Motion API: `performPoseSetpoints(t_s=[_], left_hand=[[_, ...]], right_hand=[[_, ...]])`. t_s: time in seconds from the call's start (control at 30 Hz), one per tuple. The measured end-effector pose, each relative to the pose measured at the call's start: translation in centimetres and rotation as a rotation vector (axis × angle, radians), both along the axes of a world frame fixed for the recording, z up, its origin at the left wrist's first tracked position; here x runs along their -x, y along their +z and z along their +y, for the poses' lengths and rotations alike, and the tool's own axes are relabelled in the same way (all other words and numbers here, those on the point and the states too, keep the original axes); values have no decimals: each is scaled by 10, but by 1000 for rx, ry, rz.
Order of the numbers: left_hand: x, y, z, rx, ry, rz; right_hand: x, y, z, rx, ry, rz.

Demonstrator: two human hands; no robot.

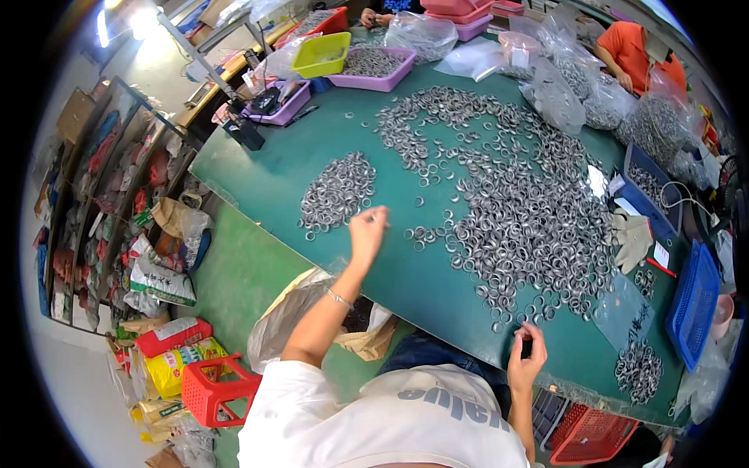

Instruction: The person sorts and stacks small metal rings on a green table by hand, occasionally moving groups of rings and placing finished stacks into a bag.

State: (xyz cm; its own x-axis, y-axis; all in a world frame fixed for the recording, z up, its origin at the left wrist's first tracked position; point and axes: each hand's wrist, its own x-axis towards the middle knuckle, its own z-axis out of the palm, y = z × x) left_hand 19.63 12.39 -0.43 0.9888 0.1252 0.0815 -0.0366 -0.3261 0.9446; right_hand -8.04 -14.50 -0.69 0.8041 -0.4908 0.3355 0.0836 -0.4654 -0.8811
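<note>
Small grey metal rings lie in a large spread heap over the middle of the green table. To its left is a smaller pile of the same rings. My left hand hovers just beside the near right edge of that small pile, its fingers drawn together; what they hold, if anything, is too small to make out. At the table's front edge, below the large heap, my right hand is curled with thumb and fingertips meeting. Whatever is between them cannot be made out.
Another ring pile lies at the right by a clear plastic sheet, a glove and a blue basket. Bags of rings and a purple tray line the back. An open sack and red stool stand left.
</note>
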Motion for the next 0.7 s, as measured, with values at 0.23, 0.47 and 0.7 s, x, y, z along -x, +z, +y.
performPoseSetpoints(t_s=[0.23, 0.47, 0.7], left_hand=[[-46, -11, 11, -912, 123, -627], [-47, -18, 14, -1077, 131, -614], [-54, -17, 6, -1135, 57, -643]], right_hand=[[0, 2, -6, 8, 11, -1], [-4, 0, -5, 74, 26, 32], [-4, 4, -7, 120, 41, 16]])
